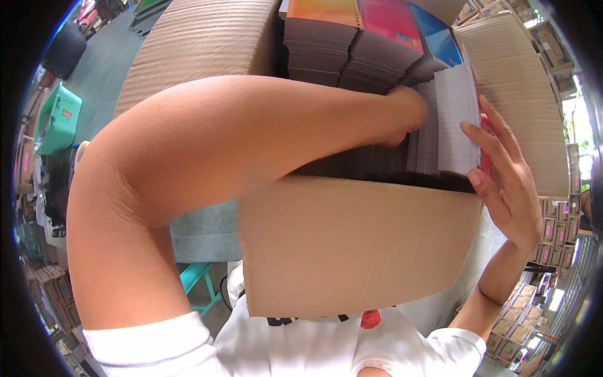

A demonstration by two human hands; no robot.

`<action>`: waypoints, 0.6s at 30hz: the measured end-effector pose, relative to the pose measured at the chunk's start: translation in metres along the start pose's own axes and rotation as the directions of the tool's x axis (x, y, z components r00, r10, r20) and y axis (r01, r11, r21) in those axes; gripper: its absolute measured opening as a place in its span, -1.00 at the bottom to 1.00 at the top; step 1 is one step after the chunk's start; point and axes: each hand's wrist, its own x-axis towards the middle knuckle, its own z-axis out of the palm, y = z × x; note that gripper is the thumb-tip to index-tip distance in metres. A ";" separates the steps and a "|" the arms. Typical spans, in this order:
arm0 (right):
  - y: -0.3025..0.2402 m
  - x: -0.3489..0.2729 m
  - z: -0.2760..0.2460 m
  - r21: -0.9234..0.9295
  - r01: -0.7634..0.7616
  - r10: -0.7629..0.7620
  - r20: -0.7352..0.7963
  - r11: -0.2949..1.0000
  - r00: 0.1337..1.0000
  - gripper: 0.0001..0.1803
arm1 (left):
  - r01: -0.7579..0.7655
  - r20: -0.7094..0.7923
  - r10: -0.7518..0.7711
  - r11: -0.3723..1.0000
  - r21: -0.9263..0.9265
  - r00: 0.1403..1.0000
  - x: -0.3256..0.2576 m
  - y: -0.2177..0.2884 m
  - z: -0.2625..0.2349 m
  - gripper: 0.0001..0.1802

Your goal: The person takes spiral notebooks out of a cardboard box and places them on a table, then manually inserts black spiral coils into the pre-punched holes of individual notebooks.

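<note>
A large cardboard box (370, 242) with its flaps folded out holds several stacks of notebooks. On the box's right side, a bundle of notebooks (456, 119) stands on edge with white grid-lined pages facing up and a red cover outward. My right hand (512, 173) lies along that outer cover, fingers spread, with one fingertip over the page edges and the thumb by the near end. Across the box reaches my left arm, and my left hand (407, 113) presses against the bundle's inner side. Most of its fingers are hidden. Orange, pink and blue-covered notebooks (386, 28) lie flat behind it.
The grey-green table (204, 232) carries the box. A teal basket (59, 119) and a black bin (64, 50) are at the left. Stacked cartons (515, 320) line the right side. Turquoise metal legs (200, 283) show below the tabletop.
</note>
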 end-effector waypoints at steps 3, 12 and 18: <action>-0.002 0.002 0.003 0.000 -0.001 0.001 -0.007 1.000 1.000 -0.52 | 0.190 0.035 -0.259 0.605 -0.773 0.965 0.004 -0.002 0.013 -0.71; 0.000 0.002 0.005 0.014 0.066 -0.066 -0.025 0.998 0.998 -0.55 | 0.139 0.114 -0.091 0.351 -0.926 0.989 0.003 -0.027 0.028 -0.72; 0.008 -0.001 0.007 0.018 0.039 -0.039 -0.010 0.999 0.999 -0.59 | 0.201 0.179 -0.115 0.221 -0.955 0.977 0.006 -0.028 0.028 -0.68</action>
